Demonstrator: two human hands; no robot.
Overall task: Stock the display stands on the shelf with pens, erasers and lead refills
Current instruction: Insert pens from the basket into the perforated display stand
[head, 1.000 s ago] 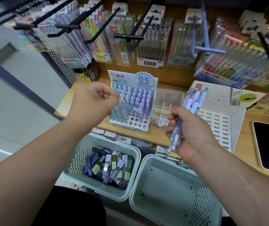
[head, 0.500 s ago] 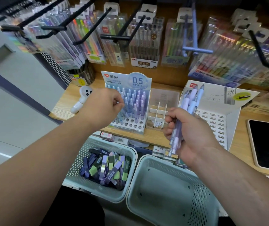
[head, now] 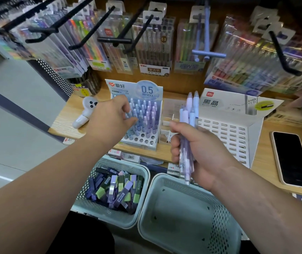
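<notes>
Overhead, black hooks carried packs of pens above a wooden shelf, with grey floor off to the left. On the shelf stood a partly filled pen stand marked 0.5 mm, a clear divided stand just beside it, then a white slotted lead refill stand. A black phone lay further right. The left hand reached over the pen stand, its grip pinching a pen among those standing there. The right hand had its grip clenched around a bundle of pens, held upright. Below the shelf sat a left basket holding lead refills and a right basket.
</notes>
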